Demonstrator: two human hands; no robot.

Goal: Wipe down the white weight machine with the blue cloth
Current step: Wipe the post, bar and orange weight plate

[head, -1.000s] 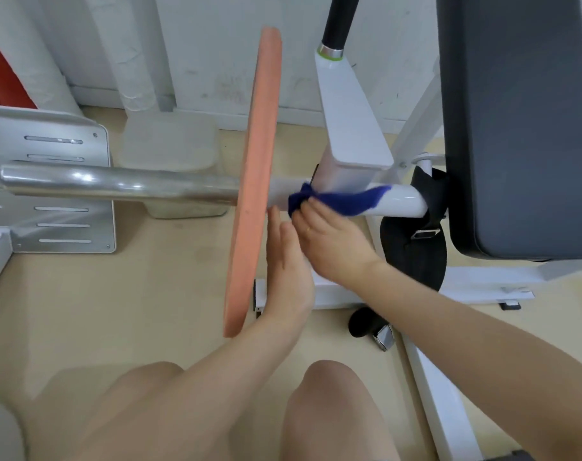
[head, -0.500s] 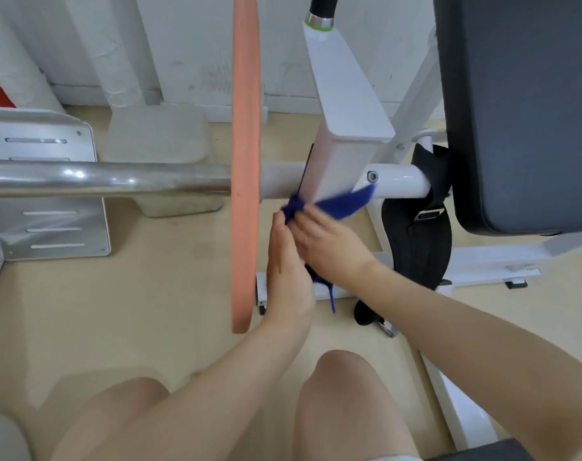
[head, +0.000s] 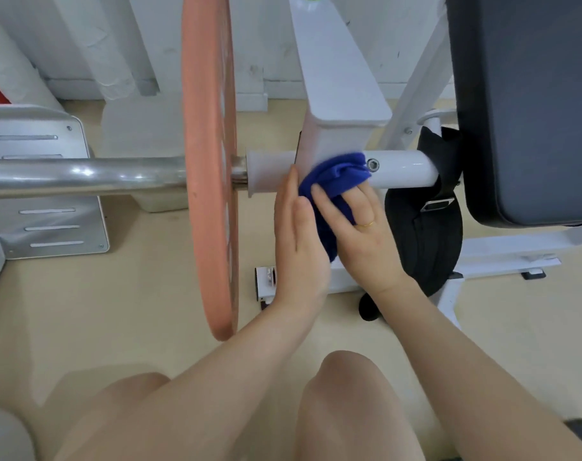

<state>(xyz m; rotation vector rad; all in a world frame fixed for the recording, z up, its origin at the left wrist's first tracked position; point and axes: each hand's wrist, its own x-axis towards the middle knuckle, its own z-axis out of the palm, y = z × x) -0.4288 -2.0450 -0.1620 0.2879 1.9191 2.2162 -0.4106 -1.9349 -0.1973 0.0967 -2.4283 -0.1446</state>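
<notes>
Beige gym floor (head: 150, 294); mid-frame, right hand (head: 362, 234) grips blue cloth (head: 336, 181) against white weight machine (head: 399, 169) crossbar; left hand (head: 299, 237) flat, fingers straight, beside it. Wiping underway; most frame likely left.

A gym — an orange weight plate (head: 209, 168) on a chrome bar (head: 83, 176) at 9 o'clock, a white weight machine (head: 341, 91) and dark padded seat (head: 522, 104) at 2 o'clock.

Two bare forearms, no sleeves in view. Right hand (head: 366, 227): thin gold band ring (head: 366, 224) on one finger. Left hand (head: 299, 241): nothing worn on the visible side. Fingernails short, unpainted. Both knees bare at lower frame edge.
</notes>
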